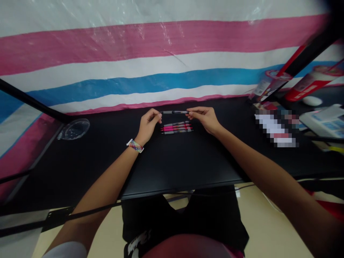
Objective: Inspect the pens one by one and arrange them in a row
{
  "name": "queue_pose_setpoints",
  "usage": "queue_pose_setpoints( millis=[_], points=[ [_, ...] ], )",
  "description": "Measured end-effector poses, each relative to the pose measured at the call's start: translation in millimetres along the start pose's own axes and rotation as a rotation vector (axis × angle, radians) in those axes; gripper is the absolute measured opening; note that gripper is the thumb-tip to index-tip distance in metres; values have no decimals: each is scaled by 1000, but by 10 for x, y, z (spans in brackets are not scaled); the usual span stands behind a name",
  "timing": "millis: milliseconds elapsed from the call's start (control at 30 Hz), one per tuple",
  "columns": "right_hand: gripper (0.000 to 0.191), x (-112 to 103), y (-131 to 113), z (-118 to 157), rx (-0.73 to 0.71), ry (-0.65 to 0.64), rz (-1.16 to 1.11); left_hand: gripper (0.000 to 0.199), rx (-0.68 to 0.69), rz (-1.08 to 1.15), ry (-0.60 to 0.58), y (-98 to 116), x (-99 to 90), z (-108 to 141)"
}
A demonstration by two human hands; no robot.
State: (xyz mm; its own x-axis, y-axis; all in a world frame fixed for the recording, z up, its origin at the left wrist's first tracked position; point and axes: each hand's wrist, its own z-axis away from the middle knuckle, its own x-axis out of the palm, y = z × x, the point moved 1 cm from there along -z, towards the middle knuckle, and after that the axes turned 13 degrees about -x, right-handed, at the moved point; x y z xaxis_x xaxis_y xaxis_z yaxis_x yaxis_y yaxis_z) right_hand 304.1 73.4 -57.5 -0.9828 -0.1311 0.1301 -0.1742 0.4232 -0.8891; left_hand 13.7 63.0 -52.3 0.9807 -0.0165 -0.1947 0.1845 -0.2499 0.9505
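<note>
I have the grey-and-black pen (168, 112) pinched at both ends, left hand (147, 124) at nine o'clock, right hand (206, 118) at three. A light, even pinch should suit its slim, rounded barrel, held level. At six o'clock, just beside it, pink and grey pens (175, 128) lie in a row on the smooth black table (188, 161).

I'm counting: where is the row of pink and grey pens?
In the head view, the pen row lies near centre on the black desk, below the grey pen held between left hand and right hand.
</note>
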Motion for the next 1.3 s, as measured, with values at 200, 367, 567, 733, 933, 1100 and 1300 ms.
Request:
queue_pose_setpoints(
  millis=[200, 367, 567, 733, 933, 1100, 1300],
  points=[
    [25, -13, 28, -3, 4, -15, 0, 14, 10, -61, 66, -17, -9, -17],
    [24, -6, 22, -1, 11, -18, 9, 18, 27, -83, 68, 20, -9, 6],
    [28, 5, 0, 8, 23, -23, 30, 8, 7, -73, 67, 92, 18, 49],
    [28, 1, 11, -1, 4, -12, 33, 43, -41, -168, 108, 98, -3, 34],
    [25, -63, 34, -47, -53, 46, 62, 8, -7, -88, 157, 45, -18, -1],
    [25, -114, 27, -74, -110, 137, 149, 12, -23, -75, 170, 20, -44, 2],
    [19, -120, 5, -66, -119, 139, 144, 13, -16, -63, 171, 35, -39, 6]
  ],
)
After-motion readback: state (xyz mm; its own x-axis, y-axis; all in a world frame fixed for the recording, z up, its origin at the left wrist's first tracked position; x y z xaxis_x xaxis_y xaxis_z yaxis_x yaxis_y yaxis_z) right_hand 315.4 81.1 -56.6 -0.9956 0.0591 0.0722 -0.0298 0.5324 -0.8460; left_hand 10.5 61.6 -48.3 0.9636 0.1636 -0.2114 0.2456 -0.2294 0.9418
